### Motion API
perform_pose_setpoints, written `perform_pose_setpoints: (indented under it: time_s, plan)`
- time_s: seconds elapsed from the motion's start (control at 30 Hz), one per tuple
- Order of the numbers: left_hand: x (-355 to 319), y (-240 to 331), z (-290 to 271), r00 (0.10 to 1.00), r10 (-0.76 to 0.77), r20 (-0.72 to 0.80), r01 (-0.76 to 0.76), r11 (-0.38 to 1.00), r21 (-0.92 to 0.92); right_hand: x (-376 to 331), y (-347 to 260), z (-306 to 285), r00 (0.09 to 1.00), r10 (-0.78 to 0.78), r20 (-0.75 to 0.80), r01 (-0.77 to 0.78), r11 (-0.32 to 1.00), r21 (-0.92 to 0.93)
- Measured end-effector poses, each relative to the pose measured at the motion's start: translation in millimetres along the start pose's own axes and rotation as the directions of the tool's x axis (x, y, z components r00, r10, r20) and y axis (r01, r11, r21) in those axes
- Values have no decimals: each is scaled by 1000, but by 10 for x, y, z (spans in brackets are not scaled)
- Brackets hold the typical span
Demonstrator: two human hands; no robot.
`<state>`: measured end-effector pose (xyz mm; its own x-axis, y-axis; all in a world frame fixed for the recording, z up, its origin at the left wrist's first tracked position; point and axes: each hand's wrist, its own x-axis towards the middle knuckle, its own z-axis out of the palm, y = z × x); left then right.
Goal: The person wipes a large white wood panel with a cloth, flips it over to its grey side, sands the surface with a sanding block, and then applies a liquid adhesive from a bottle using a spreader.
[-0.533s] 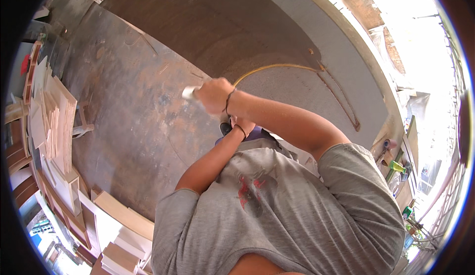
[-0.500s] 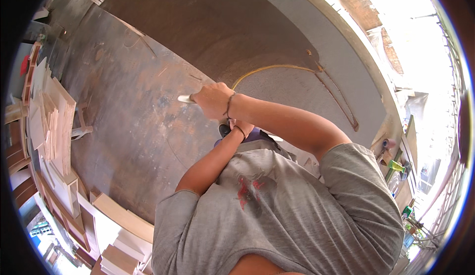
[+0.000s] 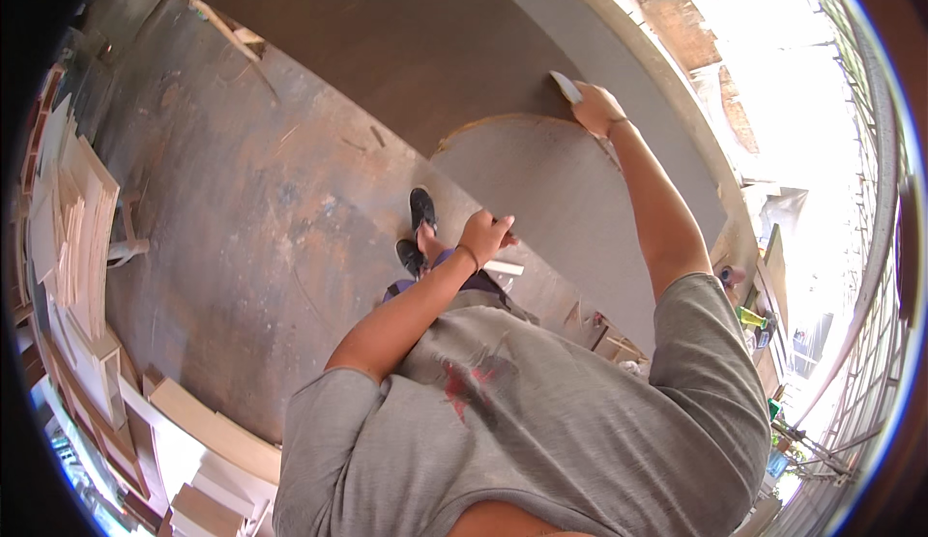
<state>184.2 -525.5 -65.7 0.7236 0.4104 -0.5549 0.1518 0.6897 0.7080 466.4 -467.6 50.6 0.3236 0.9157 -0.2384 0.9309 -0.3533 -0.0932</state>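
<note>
My right hand (image 3: pixel 597 110) reaches out over a large panel (image 3: pixel 580 213), its fingers closed round a pale, flat-edged spreader (image 3: pixel 565 86). The spreader's edge is at the panel surface, where a dark brown area meets grey. A thin yellowish curved line (image 3: pixel 493 121) runs across the panel toward this hand. Close to my body, my left hand (image 3: pixel 483 235) is curled above the panel's near edge, thumb pointing outward. Something dark shows by its fingers, too small to name. A white strip (image 3: pixel 505 267) lies just below that hand.
My feet in black shoes (image 3: pixel 421 208) stand on the stained floor (image 3: pixel 251 218) left of the panel. Stacked boards (image 3: pixel 82 218) lean at the left. Cut wood pieces (image 3: pixel 217 426) lie at the lower left. A green bottle (image 3: pixel 750 318) stands at the right.
My right hand has swung from beyond the panel's left edge out to its far right with the spreader. My left hand, partly hidden before, now shows. The yellowish line looks shorter and fainter.
</note>
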Motion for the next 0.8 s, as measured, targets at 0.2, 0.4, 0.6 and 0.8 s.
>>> perform_pose_setpoints:
  time_s: [0.2,0.4,0.6,0.8]
  plan:
    - [-18,-17,38,981,170,-97,-141,958,249,-153,-1845,71,941,-309,142,304,951,52]
    - [-40,39,81,957,275,-91,-258,952,164,-743,-2393,-399,858,-484,173,469,875,122]
    - [-91,-73,320,992,50,-113,-43,997,62,-476,26,-653,985,163,62,-174,947,269]
    - [-225,-285,613,996,66,-67,-56,988,143,-314,1073,43,968,250,-1,-250,968,19]
